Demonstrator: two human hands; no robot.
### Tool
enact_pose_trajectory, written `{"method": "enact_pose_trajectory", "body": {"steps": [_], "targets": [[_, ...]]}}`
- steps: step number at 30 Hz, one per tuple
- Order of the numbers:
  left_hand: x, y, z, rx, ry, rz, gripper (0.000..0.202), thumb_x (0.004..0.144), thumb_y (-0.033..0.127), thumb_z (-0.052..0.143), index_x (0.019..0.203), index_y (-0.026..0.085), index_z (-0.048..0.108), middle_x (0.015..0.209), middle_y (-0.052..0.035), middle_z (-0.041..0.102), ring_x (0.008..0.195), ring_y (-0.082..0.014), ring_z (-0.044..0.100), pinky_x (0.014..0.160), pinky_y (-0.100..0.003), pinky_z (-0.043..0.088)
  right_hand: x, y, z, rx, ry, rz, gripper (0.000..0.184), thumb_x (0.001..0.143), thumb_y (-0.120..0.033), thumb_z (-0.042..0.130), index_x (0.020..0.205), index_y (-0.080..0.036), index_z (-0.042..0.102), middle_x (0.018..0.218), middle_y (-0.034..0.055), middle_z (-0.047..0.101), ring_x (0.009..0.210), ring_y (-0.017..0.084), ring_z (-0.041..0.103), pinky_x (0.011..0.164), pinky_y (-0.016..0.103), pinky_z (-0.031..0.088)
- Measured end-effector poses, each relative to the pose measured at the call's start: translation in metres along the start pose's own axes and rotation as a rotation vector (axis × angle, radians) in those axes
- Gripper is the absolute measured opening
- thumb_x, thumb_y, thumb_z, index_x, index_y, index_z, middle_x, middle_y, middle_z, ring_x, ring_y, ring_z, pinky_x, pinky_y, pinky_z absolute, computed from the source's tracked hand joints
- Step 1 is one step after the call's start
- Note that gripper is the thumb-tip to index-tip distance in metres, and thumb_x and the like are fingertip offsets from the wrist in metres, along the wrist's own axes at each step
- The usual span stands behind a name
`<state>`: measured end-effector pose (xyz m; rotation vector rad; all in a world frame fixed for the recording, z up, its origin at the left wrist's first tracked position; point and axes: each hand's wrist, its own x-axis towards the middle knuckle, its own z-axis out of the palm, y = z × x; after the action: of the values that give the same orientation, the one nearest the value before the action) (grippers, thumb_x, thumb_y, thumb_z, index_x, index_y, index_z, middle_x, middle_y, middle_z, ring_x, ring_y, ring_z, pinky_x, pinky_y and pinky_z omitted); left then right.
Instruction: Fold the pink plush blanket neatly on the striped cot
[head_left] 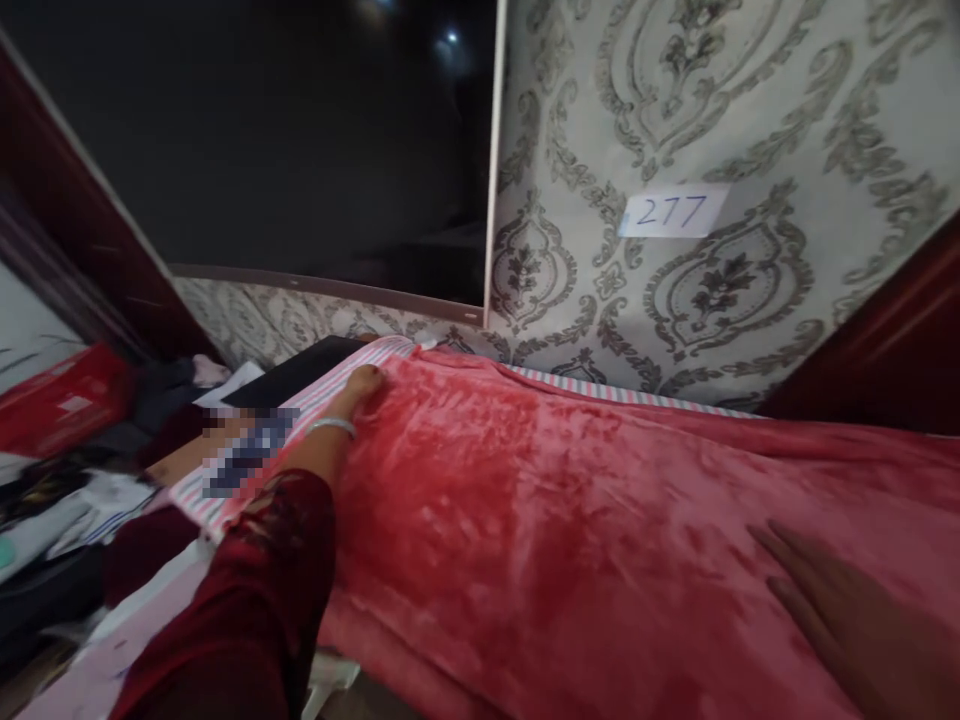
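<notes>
A red plush blanket (540,500) lies spread over a bed with a pink-and-white striped sheet (315,395) under it. My left hand (364,385) reaches to the blanket's far left corner, fingers curled over its edge; a silver bangle sits on the wrist and the sleeve is dark red. At the lower right my right hand (832,590) lies flat on the blanket with its fingers stretched out.
A patterned grey wall (712,120) with a paper label reading 277 (671,212) stands behind the bed. A large dark screen (300,140) hangs at the upper left. Clutter, a red box (60,400) and a black flat object (292,372) lie left of the bed.
</notes>
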<state>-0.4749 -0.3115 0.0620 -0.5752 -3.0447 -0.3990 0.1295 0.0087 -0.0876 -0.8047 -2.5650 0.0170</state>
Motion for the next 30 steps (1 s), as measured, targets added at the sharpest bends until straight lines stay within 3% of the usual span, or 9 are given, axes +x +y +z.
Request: {"method": "enact_pose_trajectory", "body": {"steps": [3, 5, 7, 11, 14, 18, 21, 25, 30], "targets": [[0.024, 0.010, 0.006, -0.023, -0.016, -0.049, 0.041, 0.095, 0.033, 0.043, 0.104, 0.007, 0.073, 0.106, -0.0202, 0.074, 0.105, -0.0294, 0.070, 0.083, -0.030, 0.051, 0.006, -0.012, -0.020, 0.112, -0.024, 0.052, 0.064, 0.091, -0.057, 0.034, 0.154, -0.045, 0.042, 0.144, 0.0023, 0.059, 0.132, 0.033, 0.056, 0.115, 0.058, 0.045], [0.036, 0.013, 0.007, -0.047, -0.031, -0.073, 0.042, 0.096, 0.035, 0.043, 0.100, 0.006, 0.073, 0.100, -0.0196, 0.074, 0.100, -0.0292, 0.070, 0.081, -0.031, 0.052, 0.019, -0.011, -0.033, 0.114, -0.053, 0.071, 0.054, 0.092, -0.058, 0.034, 0.135, -0.041, 0.063, 0.136, 0.0038, 0.065, 0.126, 0.034, 0.061, 0.113, 0.056, 0.046], [0.045, 0.016, 0.007, -0.080, -0.055, -0.086, 0.043, 0.097, 0.036, 0.045, 0.100, 0.004, 0.072, 0.095, -0.0180, 0.074, 0.092, -0.0265, 0.071, 0.079, -0.030, 0.051, 0.040, -0.003, -0.044, 0.052, -0.063, 0.103, 0.052, 0.094, -0.057, 0.032, 0.119, -0.033, 0.071, 0.126, 0.0074, 0.071, 0.119, 0.034, 0.064, 0.112, 0.055, 0.046], [0.052, 0.022, 0.008, -0.143, -0.080, -0.079, 0.038, 0.096, 0.036, 0.050, 0.103, 0.004, 0.069, 0.088, -0.0112, 0.074, 0.076, -0.0188, 0.066, 0.072, -0.027, 0.051, 0.089, 0.021, -0.049, -0.135, -0.045, 0.248, 0.068, 0.094, -0.054, 0.021, 0.129, -0.015, 0.064, 0.136, 0.0177, 0.064, 0.129, 0.037, 0.056, 0.113, 0.059, 0.039], [0.053, 0.026, 0.008, -0.135, -0.010, -0.070, 0.035, 0.093, 0.032, 0.050, 0.108, 0.007, 0.067, 0.091, -0.0100, 0.073, 0.085, -0.0215, 0.066, 0.077, -0.028, 0.053, 0.110, 0.039, -0.041, -0.163, -0.124, 0.401, 0.070, 0.097, -0.051, 0.018, 0.144, -0.012, 0.052, 0.149, 0.0202, 0.052, 0.141, 0.038, 0.044, 0.112, 0.063, 0.037], [0.057, 0.028, 0.006, -0.076, 0.171, -0.088, 0.046, 0.092, 0.030, 0.046, 0.130, 0.006, 0.057, 0.118, -0.0152, 0.070, 0.113, -0.0280, 0.063, 0.096, -0.036, 0.051, 0.112, 0.054, -0.027, -0.144, -0.256, 0.512, 0.067, 0.100, -0.050, 0.020, 0.150, -0.014, 0.045, 0.157, 0.0197, 0.043, 0.146, 0.037, 0.037, 0.115, 0.063, 0.032], [0.063, 0.028, 0.010, 0.015, 0.273, -0.140, 0.047, 0.094, 0.033, 0.041, 0.134, 0.011, 0.054, 0.130, -0.0158, 0.067, 0.114, -0.0290, 0.065, 0.099, -0.041, 0.050, 0.107, 0.058, -0.022, -0.135, -0.291, 0.513, 0.067, 0.101, -0.051, 0.018, 0.155, -0.017, 0.040, 0.161, 0.0171, 0.036, 0.151, 0.034, 0.030, 0.118, 0.061, 0.026], [0.071, 0.029, 0.026, 0.179, 0.153, -0.126, 0.046, 0.096, 0.041, 0.036, 0.132, 0.018, 0.055, 0.133, -0.0113, 0.067, 0.112, -0.0265, 0.066, 0.092, -0.035, 0.053, 0.103, 0.060, -0.019, -0.133, -0.274, 0.509, 0.068, 0.101, -0.052, 0.015, 0.157, -0.019, 0.038, 0.163, 0.0151, 0.034, 0.151, 0.033, 0.028, 0.119, 0.061, 0.024], [0.074, 0.031, 0.035, 0.313, 0.077, -0.100, 0.049, 0.099, 0.042, 0.030, 0.133, 0.015, 0.054, 0.130, -0.0137, 0.069, 0.118, -0.0256, 0.065, 0.092, -0.031, 0.052, 0.099, 0.073, -0.011, -0.169, -0.211, 0.477, 0.069, 0.099, -0.054, 0.017, 0.153, -0.020, 0.043, 0.159, 0.0142, 0.042, 0.148, 0.034, 0.036, 0.115, 0.065, 0.032]]}}
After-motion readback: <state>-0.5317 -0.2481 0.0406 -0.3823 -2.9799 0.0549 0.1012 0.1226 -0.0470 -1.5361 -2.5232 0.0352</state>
